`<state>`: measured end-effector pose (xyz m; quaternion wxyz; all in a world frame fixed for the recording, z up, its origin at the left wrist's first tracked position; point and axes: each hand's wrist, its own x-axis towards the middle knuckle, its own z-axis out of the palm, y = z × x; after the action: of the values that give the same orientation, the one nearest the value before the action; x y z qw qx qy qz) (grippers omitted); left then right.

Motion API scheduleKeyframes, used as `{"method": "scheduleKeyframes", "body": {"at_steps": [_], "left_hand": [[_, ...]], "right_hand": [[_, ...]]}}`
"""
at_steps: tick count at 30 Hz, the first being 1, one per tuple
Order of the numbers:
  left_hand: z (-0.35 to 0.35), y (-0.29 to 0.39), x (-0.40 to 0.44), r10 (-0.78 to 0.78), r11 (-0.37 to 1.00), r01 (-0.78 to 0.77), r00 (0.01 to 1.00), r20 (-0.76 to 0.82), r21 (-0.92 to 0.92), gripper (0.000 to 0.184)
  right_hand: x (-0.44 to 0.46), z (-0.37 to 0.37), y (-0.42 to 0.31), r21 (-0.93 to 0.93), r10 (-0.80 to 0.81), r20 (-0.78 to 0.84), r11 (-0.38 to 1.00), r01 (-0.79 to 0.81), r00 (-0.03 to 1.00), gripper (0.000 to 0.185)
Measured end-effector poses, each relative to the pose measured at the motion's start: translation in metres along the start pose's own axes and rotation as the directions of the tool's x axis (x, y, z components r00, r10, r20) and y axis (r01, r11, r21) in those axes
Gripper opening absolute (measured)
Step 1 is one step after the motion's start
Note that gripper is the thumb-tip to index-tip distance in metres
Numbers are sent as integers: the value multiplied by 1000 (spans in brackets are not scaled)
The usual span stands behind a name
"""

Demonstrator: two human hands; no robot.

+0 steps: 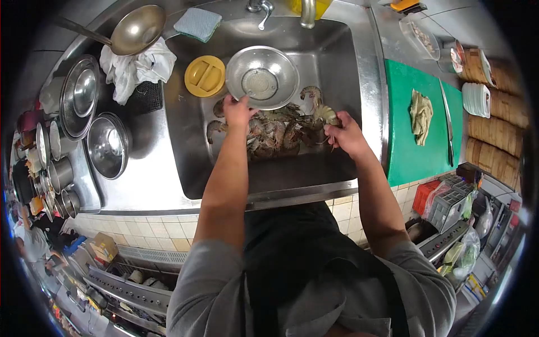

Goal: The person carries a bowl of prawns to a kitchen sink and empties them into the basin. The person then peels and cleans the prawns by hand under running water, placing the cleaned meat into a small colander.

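Observation:
In the metal sink (pixel 193 168) lies a heap of raw shrimp (pixel 275 132). A shiny round metal bowl (pixel 263 67) sits over the far side of the heap. At its near-left rim is my left hand (pixel 237 110), its fingers curled against the edge and partly hidden. My right hand (pixel 345 135) is closed on one shrimp (pixel 324 115), raised at the right of the heap, with thumb and fingers pinching it. A loose shrimp (pixel 216 130) lies at the heap's left end. Left of the bowl is a round yellow lid (pixel 197 77) with a bar across it.
Right of the sink, a green cutting board (pixel 404 163) carries a crumpled cloth (pixel 421 117) and a long knife (pixel 447 121). A faucet (pixel 261 10) stands behind. At left are a large ladle (pixel 137 29), white cloths (pixel 137 67) and stacked metal bowls (pixel 106 146).

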<state>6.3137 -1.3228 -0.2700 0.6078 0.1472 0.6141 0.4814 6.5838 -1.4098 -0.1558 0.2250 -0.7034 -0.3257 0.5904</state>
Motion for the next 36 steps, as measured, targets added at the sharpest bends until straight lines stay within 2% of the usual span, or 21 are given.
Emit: {"method": "scheduleKeyframes", "body": {"at_steps": [4,7,8,9,10,12,13,15,16,18,20,22,23,24,27,28,30,31,33,34,36], "left_hand": [[12,-22,28,-120,992,119,993,21,34,37],[8,-34,31,-172,985,170,981,85,28,48],[8,-39,30,133,872,-88,989,-61,481,55],[9,-41,27,458,498,-214,888,-45,840,62],[13,-26,11,458,496,-214,888,-44,842,62],[17,9,-27,463,401,-559,807,366,726,73],[21,19,-44,463,397,-563,805,371,725,73],[30,34,-70,364,411,-787,605,708,460,59],[33,43,-72,370,404,-793,597,712,455,59],[38,58,-76,33,530,-653,654,756,541,47],[42,62,-69,117,575,-665,644,756,478,39],[50,78,-66,88,602,-552,763,640,576,35],[53,85,-67,202,468,-624,765,612,626,34],[57,96,-72,203,463,-640,750,629,614,34],[69,111,-70,222,522,-536,836,502,663,38],[66,93,-45,187,632,-470,864,468,616,36],[66,84,-26,333,504,-582,813,478,639,35],[70,89,-29,325,500,-599,799,506,625,35],[76,101,-32,439,248,-640,744,504,728,37],[71,100,-13,435,243,-655,733,522,716,37],[58,88,32,455,229,-546,792,407,806,41]], "right_hand": [[-9,-1,6,-34,-57,-29,998,56,998,33],[-11,1,4,-110,-45,-52,993,39,998,35],[-10,1,4,-109,-43,-52,993,37,998,35],[-7,2,5,-272,-133,-46,955,116,990,37],[-5,4,3,-426,-220,-25,885,189,975,40],[-2,12,-8,-471,-211,71,854,220,975,41],[-1,18,-16,-515,-196,163,819,253,967,42],[-2,32,-37,-561,-239,218,763,322,946,43],[0,39,-48,-602,-279,277,695,392,920,43],[8,51,-65,-610,-355,263,659,440,897,42],[20,59,-81,-623,-435,241,616,482,867,42],[26,65,-101,-679,-410,215,589,437,886,40],[25,69,-106,-711,-414,159,582,396,896,35],[25,73,-111,-713,-423,139,584,387,895,35],[23,82,-120,-724,-497,30,587,361,867,30],[24,87,-118,-707,-567,-33,595,382,823,29],[28,90,-118,-700,-583,-51,600,388,811,29],[27,91,-121,-702,-582,-83,610,367,809,29],[23,91,-124,-697,-575,-58,609,379,816,27],[19,91,-125,-697,-576,-80,615,368,813,27],[9,89,-133,-648,-555,-36,646,403,831,28]]}}
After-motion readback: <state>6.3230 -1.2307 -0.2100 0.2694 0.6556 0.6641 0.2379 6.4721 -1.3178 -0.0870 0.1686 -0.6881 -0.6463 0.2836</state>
